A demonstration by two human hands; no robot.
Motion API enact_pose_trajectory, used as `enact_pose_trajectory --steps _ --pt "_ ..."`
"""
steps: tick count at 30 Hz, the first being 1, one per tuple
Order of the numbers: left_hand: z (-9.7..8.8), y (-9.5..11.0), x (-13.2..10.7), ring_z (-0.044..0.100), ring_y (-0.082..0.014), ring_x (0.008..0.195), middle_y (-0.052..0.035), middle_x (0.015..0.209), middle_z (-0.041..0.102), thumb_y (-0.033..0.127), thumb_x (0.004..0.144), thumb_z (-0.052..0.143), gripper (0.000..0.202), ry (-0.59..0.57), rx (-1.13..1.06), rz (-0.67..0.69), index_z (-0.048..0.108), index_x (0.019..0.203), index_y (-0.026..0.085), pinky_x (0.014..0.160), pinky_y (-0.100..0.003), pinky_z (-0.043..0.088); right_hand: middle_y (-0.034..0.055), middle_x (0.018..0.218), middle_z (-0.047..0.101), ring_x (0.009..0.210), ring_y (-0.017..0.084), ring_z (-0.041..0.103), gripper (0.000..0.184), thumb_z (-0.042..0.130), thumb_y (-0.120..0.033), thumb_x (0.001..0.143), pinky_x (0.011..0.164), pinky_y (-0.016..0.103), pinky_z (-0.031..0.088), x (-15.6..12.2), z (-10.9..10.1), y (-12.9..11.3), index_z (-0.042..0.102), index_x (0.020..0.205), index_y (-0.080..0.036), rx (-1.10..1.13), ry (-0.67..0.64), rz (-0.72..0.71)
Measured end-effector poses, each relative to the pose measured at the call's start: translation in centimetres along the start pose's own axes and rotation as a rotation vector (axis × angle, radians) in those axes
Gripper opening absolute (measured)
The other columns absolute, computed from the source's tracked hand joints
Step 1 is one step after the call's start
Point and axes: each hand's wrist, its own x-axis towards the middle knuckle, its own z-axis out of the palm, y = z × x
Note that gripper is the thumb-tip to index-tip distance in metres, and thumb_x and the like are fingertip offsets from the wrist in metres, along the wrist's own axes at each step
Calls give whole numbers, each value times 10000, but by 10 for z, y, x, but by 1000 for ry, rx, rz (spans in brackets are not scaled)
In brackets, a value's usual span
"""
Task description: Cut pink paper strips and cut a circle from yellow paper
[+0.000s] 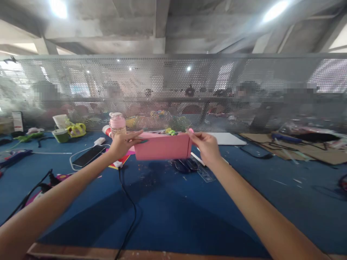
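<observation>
In front of me, raised above the blue table, is a pink box-shaped piece (162, 148) with a flat front and a narrow right side. My left hand (121, 144) grips its left end, fingers stretched along the upper edge. At the upper right corner, my right hand (206, 146) pinches the piece between thumb and fingertips. A small round pink bit (191, 130) shows beside the right fingertips; whether it belongs to the piece I cannot tell. Yellow-green items (170, 131) peek out over the top edge, partly hidden.
A pink bottle (117, 122) stands behind my left hand. A phone (89, 156) and a black cable (132, 202) lie on the blue table (168, 220). Dark scissors-like tools (181, 166) lie beneath the piece. Cardboard (282, 146) lies right; a perforated metal screen (162, 83) closes the back.
</observation>
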Motion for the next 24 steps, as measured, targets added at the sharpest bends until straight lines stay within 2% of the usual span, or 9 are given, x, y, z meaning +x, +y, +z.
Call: enact_pose_trajectory --steps 1,2,5,6,8,10,13,17,24 --pt "-5 7 -4 649 -166 850 -12 874 708 247 750 589 361 49 47 80 590 1107 193 861 -301 481 -10 641 666 722 160 617 282 761 -432 503 724 292 471 -3 -1 -5 618 601 -209 -2 -45 -68" --pt "-9 12 -12 649 -161 858 7 857 711 238 758 582 366 55 55 104 578 1122 206 879 -297 474 -19 647 667 708 147 616 254 749 -423 538 742 285 465 -9 -4 -9 626 611 -214 -28 -80 -109" --pt "-13 11 -50 653 -166 868 12 956 686 247 781 559 321 -14 117 150 594 1100 248 860 -287 501 -31 501 617 571 150 606 257 785 -381 492 678 299 483 -39 -19 -3 603 507 -201 -93 -115 -58" --pt "-12 7 -64 640 -171 911 17 988 673 246 780 562 297 -81 128 176 612 1072 269 872 -284 497 -16 510 631 588 172 623 277 778 -410 488 689 321 489 -50 -25 2 602 496 -196 -158 -180 27" --pt "-7 -5 -91 616 -165 965 24 1001 667 214 789 555 374 -290 103 233 547 1155 292 933 -294 456 25 583 676 708 224 657 294 765 -442 491 801 381 468 -71 -36 14 622 514 -187 -213 -309 170" --pt "-2 -15 -109 569 -157 1039 20 1102 615 184 816 517 449 -369 57 268 448 1242 307 939 -282 446 40 629 696 796 247 659 280 766 -425 503 902 418 411 -86 -43 24 620 507 -186 -228 -379 231" --pt "4 -18 -118 527 -157 1088 19 1146 580 177 825 503 473 -456 10 217 405 1267 314 932 -273 443 32 640 702 844 253 654 240 760 -384 536 927 431 396 -94 -48 32 623 515 -188 -223 -438 260" --pt "3 -15 -116 509 -169 1099 42 1168 552 196 805 533 410 -559 14 145 496 1188 337 923 -258 437 30 676 711 803 254 664 194 752 -347 560 869 451 442 -97 -49 34 632 533 -197 -203 -540 299" --pt "-3 -21 -123 528 -168 1071 47 1159 547 225 795 551 379 -577 -21 121 520 1152 348 921 -243 434 -8 693 710 818 223 660 96 701 -290 652 1001 478 312 -111 -53 35 666 577 -241 -333 -670 125"
